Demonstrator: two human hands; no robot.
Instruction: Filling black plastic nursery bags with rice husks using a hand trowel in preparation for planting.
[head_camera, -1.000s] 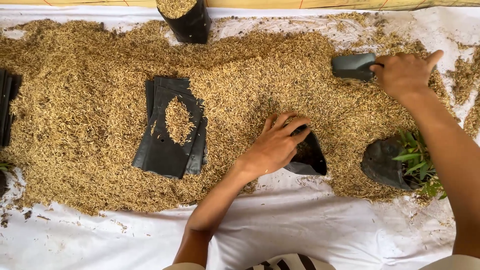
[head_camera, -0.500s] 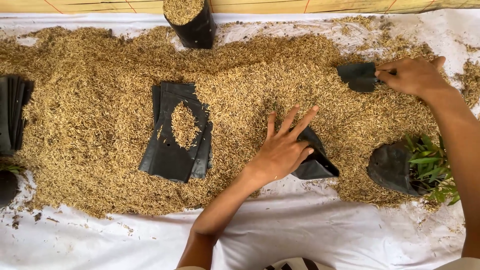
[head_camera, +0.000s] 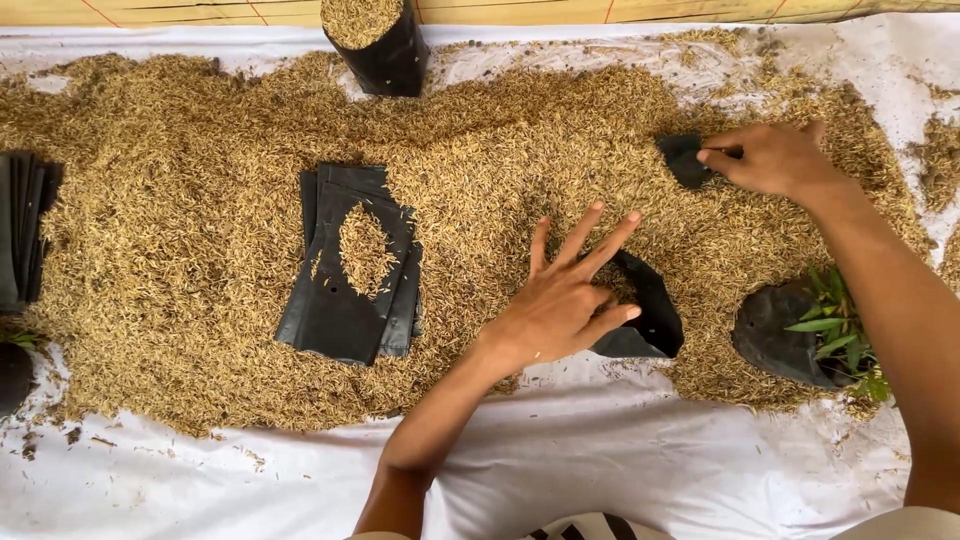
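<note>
A white sheet (head_camera: 620, 470) carries a broad heap of rice husks (head_camera: 200, 180). On the husks lie a stack of flat black nursery bags (head_camera: 345, 300), a filled bag (head_camera: 375, 45) and a bagged seedling (head_camera: 800, 335).

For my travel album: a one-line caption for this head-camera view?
Left hand spread beside an open black bag, right hand gripping a dark scoop in rice husks.

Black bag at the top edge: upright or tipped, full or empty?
Upright and full. The black bag stands with its mouth up, and rice husk fills it to the brim.
</note>
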